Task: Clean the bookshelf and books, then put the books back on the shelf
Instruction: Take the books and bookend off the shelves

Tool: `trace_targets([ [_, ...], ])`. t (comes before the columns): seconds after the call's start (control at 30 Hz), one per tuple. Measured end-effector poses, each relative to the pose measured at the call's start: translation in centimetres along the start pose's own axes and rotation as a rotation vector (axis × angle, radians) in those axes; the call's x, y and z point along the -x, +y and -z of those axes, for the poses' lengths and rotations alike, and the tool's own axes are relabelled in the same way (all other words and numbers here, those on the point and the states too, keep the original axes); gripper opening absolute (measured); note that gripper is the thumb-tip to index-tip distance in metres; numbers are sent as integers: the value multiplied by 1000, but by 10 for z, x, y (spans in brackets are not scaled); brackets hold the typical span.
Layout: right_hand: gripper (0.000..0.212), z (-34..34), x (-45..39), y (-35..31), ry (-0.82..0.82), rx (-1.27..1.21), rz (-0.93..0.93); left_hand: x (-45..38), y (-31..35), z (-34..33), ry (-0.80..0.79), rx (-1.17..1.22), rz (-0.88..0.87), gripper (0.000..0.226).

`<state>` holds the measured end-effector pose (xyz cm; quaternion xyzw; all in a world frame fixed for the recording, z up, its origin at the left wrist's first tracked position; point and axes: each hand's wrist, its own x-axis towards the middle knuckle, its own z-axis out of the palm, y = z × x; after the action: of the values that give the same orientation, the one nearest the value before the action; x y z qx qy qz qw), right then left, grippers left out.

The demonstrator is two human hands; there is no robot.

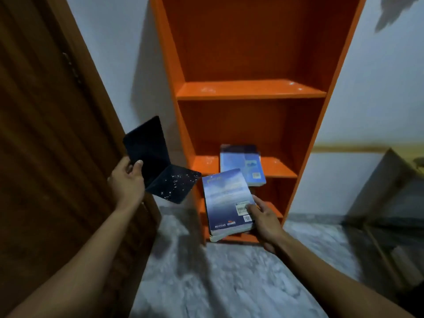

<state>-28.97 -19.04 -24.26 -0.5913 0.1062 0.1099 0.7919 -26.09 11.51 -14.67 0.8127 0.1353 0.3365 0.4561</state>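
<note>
Orange bookshelf: stands against white wall, upper boards bare, pale specks on them.
Left hand: grips dark book, covers splayed open, held in the air left of the shelf.
Right hand: thumb on top, clasps blue paperback by its lower corner, before the lower shelves.
Second blue book: lies flat on lower board, overhanging the front edge, blurred.
Floor: grey marbled.

- Our left hand is raised at the end of an outstretched bare forearm, thumb on top and fingers curled in a grip.
- Our right hand reaches forward lower down, thumb laid flat, fingers wrapped underneath.
</note>
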Motion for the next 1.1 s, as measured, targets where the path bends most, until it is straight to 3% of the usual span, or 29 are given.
trace_targets([
  [0.17,30,17,6,96,65,46,-156,75,-101,-12,-93,38,205,10],
  [0.3,28,51,-14,187,102,80,-256,137,-213,-53,-111,-28,329,24],
  [0.37,28,71,-39,240,147,98,-292,169,-264,-79,-203,-124,364,32],
  [0.57,50,137,-101,416,245,113,-396,284,-433,-171,-236,-177,502,36],
  [0.7,50,174,-140,523,298,71,-444,343,-547,-227,-232,-78,616,20],
  [0.93,53,226,-214,668,356,18,-413,395,-693,-313,-286,-43,576,15],
  [1.1,51,251,-242,734,389,58,-421,402,-744,-354,-261,35,561,37],
])
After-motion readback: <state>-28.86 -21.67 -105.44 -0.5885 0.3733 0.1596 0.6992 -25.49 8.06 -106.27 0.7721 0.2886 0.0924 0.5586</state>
